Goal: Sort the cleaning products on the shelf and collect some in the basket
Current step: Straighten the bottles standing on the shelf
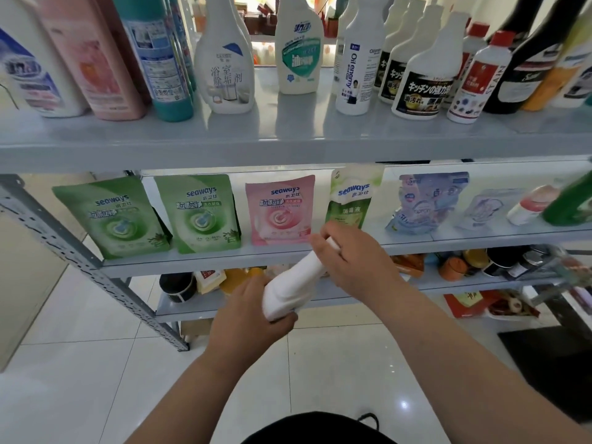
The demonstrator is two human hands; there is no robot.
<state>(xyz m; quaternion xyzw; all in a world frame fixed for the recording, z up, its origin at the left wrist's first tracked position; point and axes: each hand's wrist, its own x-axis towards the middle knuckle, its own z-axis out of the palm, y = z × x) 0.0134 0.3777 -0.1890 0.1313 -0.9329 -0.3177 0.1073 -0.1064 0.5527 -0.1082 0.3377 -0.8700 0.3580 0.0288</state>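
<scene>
A plain white bottle (293, 285) is tilted in front of the shelf, its neck pointing up and right. My left hand (253, 310) grips its wide base from below. My right hand (350, 261) is curled round its neck and cap, hiding the top. Behind the hands, the middle shelf (192, 262) carries two green pouches (118, 219), a pink pouch (278, 214) and a pale green refill pouch (350, 200). The top shelf (288, 139) holds several upright bottles, among them a white spray-refill bottle (224, 68). No basket is in view.
A grey perforated upright (73, 257) slants along the shelf's left side. The bottom shelves hold dark jars (177, 286) and snack packets (413, 262). White floor tiles (80, 363) lie below, with a dark mat (551, 363) at the right.
</scene>
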